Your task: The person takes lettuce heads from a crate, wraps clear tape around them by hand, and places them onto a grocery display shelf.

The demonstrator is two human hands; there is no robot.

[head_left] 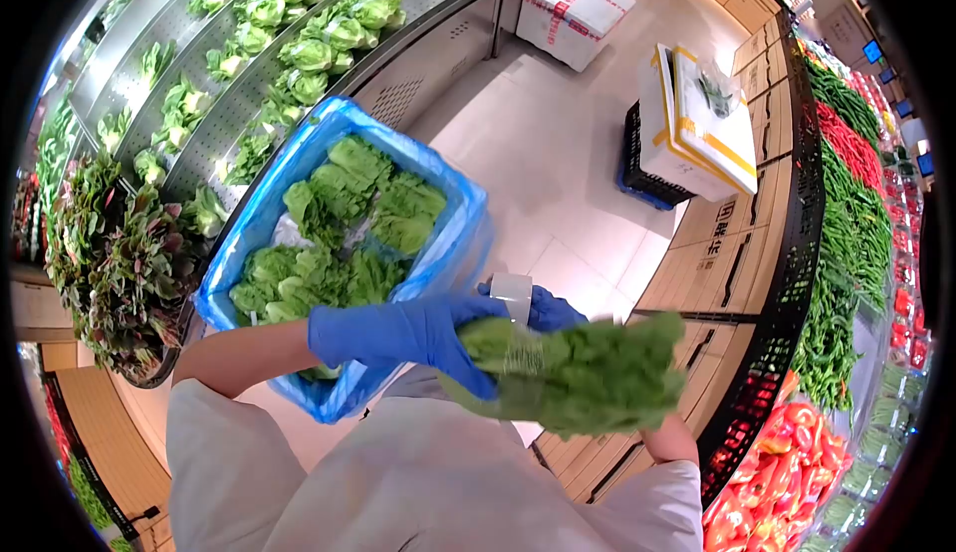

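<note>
My left hand [428, 338], in a blue glove, is closed round the pale stem end of a bunch of leafy green lettuce [617, 373]. A clear printed band [523, 355] crosses the bunch near the stems. A whitish strip [511, 296] stands up between my hands; whether it is a label or tape I cannot tell. My right hand [550, 310], also gloved, grips from the far side of the lettuce, with its fingers partly hidden. Just left of my hands, a blue-lined crate [463, 189] contains several more lettuces [344, 184].
Sloped metal shelves [159, 59] with green heads rise at the left, beside reddish leafy greens [119, 263]. Ahead lie a taped white box [575, 16] and stacked foam boxes [687, 119] on a black crate [637, 159]. Red peppers [782, 462] and green chillies [841, 223] line the right side.
</note>
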